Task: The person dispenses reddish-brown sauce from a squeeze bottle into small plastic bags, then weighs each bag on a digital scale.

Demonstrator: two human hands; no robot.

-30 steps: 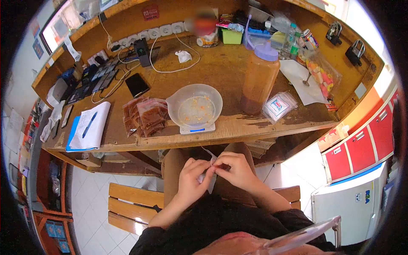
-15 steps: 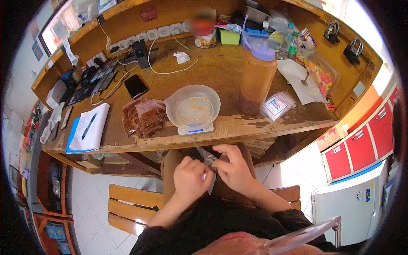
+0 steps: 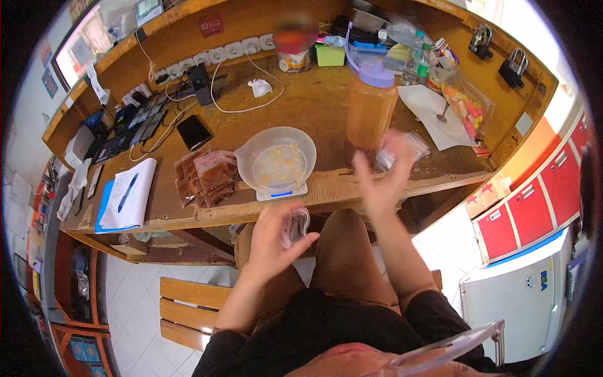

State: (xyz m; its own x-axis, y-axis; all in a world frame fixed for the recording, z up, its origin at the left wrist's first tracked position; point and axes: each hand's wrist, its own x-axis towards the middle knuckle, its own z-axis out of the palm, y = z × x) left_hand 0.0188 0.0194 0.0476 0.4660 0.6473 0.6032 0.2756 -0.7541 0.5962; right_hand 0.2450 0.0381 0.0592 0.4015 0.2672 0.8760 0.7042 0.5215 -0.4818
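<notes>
My left hand [image 3: 270, 242], just in front of the table edge, has its fingers curled around a clear plastic bag [image 3: 295, 227]. My right hand [image 3: 383, 185] is raised over the table edge, blurred by motion, with thumb and fingers apart. It partly covers a pack of clear plastic bags [image 3: 419, 149] and the foot of a tall bottle with a purple lid [image 3: 372, 116]. A translucent bowl [image 3: 246, 166] with orange crumbs in it rests on a small white scale [image 3: 295, 192]. Left of it lie filled sachets of reddish-brown powder [image 3: 210, 179].
On the left are a notebook [image 3: 141, 188] with a blue pen [image 3: 129, 191] and a black phone [image 3: 194, 131]. White cables [image 3: 242, 110] run across the back. White paper [image 3: 433, 119] and a bag of colourful pieces [image 3: 466, 107] lie at right. Wooden slats [image 3: 191, 308] show below.
My hands have moved apart. The right one has let go and swung forward and right, opening over the table edge. The left one has risen slightly, with the plastic bag now bunched in it.
</notes>
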